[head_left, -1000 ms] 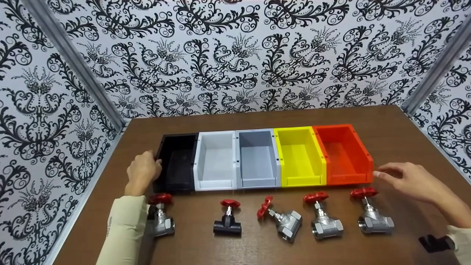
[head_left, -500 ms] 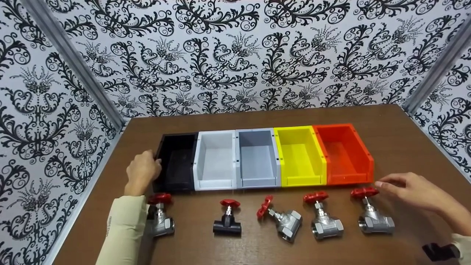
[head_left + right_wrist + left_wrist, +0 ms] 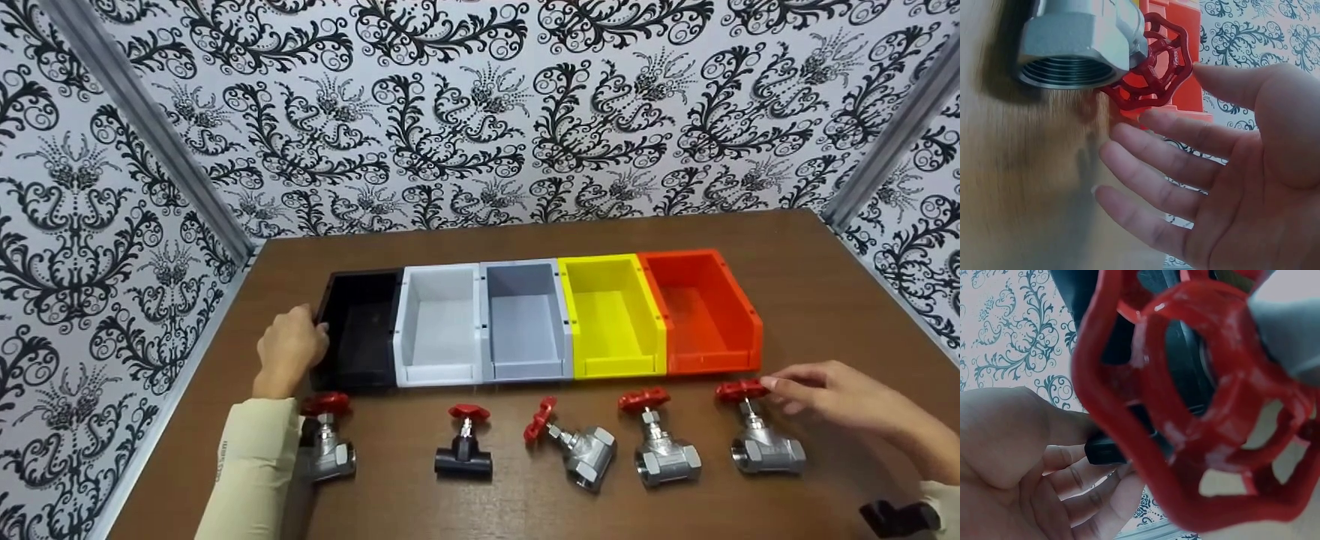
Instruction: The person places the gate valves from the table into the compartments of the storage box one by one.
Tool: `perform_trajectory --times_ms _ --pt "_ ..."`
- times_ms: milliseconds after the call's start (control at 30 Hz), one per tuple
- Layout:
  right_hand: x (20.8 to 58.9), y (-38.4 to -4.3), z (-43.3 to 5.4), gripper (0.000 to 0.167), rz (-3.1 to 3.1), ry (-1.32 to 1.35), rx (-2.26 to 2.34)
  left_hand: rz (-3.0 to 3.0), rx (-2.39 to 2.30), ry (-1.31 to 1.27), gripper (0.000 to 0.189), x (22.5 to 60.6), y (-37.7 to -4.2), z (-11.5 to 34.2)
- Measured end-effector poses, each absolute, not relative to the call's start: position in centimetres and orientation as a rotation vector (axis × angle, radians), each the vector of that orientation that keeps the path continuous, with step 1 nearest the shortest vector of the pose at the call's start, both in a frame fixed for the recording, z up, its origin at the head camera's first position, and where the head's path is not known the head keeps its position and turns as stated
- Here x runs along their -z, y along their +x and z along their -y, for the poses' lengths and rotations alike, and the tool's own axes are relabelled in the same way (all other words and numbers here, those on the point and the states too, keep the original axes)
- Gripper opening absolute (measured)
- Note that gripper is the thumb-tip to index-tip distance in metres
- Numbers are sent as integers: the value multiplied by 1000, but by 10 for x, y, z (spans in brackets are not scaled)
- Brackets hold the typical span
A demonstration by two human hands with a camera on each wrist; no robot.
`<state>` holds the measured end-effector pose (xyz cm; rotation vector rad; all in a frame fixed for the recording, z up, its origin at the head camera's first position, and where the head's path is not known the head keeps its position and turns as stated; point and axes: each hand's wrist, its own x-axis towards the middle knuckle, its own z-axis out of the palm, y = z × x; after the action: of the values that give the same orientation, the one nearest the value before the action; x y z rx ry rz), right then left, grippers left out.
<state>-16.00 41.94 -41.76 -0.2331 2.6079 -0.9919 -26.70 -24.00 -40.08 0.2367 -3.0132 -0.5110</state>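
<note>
I saw the right hand [image 3: 855, 397], fingers wide, had dropped to the rightmost valve [image 3: 763, 448]; the left hand [image 3: 289, 345] pinched the black bin [image 3: 356, 371], a red handwheel [image 3: 1230, 332] crowding its view.

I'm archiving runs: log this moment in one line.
left hand: grips black bin | right hand: at rightmost valve | valve: on table

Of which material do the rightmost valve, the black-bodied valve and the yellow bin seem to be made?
Rightmost valve: bare metal body, perhaps stainless steel, silvery with bright highlights; its red handwheel looks glossy and painted, base material uncertain.
Black-bodied valve: body probably plastic, dark and smooth, though coated metal is possible.
Yellow bin: likely moulded plastic, smooth, evenly coloured, with thin walls.
</note>
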Motion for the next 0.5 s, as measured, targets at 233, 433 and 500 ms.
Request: perform_trajectory --times_ms 233,433,500 --pt "424 -162 -424 53 -2398 -139 1200 3004 512 229 30 401 -267 241" --pt "429 -161 -428 61 -2277 -70 1272 2998 508 229 30 402 -267 241" --pt "429 -161 -428 64 -2254 -41 1286 3006 501 230 31 402 -266 241"
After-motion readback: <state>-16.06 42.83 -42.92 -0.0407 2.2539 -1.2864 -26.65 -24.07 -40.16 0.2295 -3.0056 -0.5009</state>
